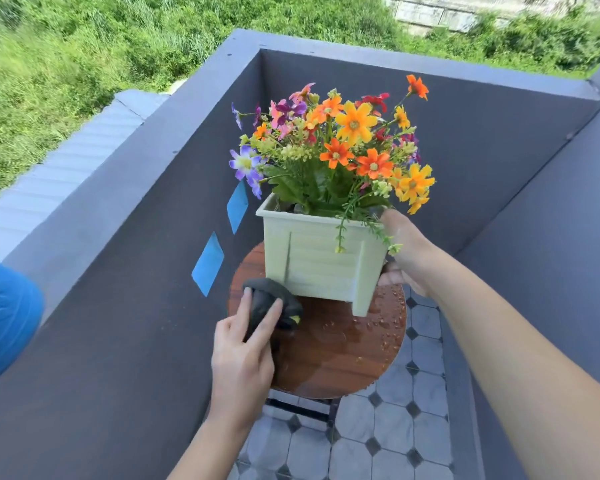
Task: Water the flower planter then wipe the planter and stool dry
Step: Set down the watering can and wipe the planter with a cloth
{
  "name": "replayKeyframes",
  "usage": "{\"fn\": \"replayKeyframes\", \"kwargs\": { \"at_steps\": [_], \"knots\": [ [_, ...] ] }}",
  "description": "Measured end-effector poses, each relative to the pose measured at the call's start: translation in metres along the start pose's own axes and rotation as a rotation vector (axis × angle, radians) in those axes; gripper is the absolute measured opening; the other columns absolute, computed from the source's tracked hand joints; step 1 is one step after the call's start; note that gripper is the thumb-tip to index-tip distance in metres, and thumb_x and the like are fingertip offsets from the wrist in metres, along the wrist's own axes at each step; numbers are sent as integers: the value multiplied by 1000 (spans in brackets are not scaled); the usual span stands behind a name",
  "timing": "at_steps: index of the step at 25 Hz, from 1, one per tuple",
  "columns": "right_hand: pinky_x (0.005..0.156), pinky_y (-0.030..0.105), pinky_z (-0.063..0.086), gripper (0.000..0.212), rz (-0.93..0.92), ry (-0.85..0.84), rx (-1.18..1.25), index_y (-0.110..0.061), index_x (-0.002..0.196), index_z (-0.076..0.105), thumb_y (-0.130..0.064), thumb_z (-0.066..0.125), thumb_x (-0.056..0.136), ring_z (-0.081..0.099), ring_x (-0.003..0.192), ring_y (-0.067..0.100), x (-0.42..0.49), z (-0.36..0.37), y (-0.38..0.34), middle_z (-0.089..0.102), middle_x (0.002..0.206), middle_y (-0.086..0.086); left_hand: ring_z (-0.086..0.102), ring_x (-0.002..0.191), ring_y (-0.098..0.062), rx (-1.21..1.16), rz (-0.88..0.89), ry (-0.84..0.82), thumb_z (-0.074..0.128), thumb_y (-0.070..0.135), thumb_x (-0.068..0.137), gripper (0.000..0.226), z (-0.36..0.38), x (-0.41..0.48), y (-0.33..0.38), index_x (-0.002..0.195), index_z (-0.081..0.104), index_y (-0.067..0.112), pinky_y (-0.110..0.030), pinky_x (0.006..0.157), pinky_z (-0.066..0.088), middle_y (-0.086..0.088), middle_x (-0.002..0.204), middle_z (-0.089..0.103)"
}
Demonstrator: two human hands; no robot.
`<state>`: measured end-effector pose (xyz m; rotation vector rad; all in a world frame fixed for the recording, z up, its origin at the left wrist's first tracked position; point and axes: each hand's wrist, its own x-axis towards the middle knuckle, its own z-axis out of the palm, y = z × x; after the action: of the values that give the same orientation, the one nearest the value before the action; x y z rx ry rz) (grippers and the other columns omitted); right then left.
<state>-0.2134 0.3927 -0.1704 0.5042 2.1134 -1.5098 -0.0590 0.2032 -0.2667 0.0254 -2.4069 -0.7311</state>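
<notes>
A pale green square planter [321, 261] full of orange, purple and pink flowers [340, 143] is tilted above a round brown wooden stool [329, 351]. My right hand [404, 258] grips the planter's right side and holds it lifted at that side. My left hand [243, 355] presses a dark crumpled cloth [274, 304] onto the stool's left part, just in front of the planter's left foot. Water drops lie on the stool's right part.
A dark grey balcony wall [125, 258] runs close along the left and behind the stool, with two blue tape patches [208, 263]. A blue object [4, 317] sits on the wall's ledge at far left. Grey tiled floor [395, 431] lies below.
</notes>
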Motion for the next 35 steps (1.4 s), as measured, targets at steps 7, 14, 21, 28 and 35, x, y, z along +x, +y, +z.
{"fn": "replayKeyframes", "kwargs": {
  "at_steps": [7,14,21,28,35],
  "knots": [
    [97,54,50,65,29,22,1,-31,136,47,-58,28,79,59,116,36,-1,3,5,53,141,4,69,76,-17,-1082,-1164,-305,50,33,94,22,-28,142,-10,98,67,19,-35,75,54,-3,88,71],
    [97,54,48,73,-26,19,-127,-22,129,46,-55,23,68,55,116,38,-5,5,6,47,144,11,64,58,-24,-810,-1061,-584,69,42,79,33,-26,171,5,93,69,12,-30,57,53,-9,71,68],
    [107,58,34,66,-153,31,-148,-56,115,47,-86,23,62,44,131,35,-25,1,13,45,148,0,42,60,-22,-588,-921,-526,66,27,74,25,-25,175,6,63,48,14,-29,56,36,-9,63,47],
    [99,29,30,38,-124,418,386,-30,137,39,-40,39,100,43,123,10,-100,72,90,44,142,-6,46,57,-22,-696,-1017,-420,74,31,70,29,-22,170,21,67,56,8,-29,56,41,-8,58,50],
    [118,29,16,72,-199,274,392,-20,155,6,-50,37,97,19,147,12,-102,97,17,17,162,-2,55,61,-24,-596,-978,-301,68,46,48,48,-15,159,47,69,64,3,-41,61,55,-10,71,62]
  ]
}}
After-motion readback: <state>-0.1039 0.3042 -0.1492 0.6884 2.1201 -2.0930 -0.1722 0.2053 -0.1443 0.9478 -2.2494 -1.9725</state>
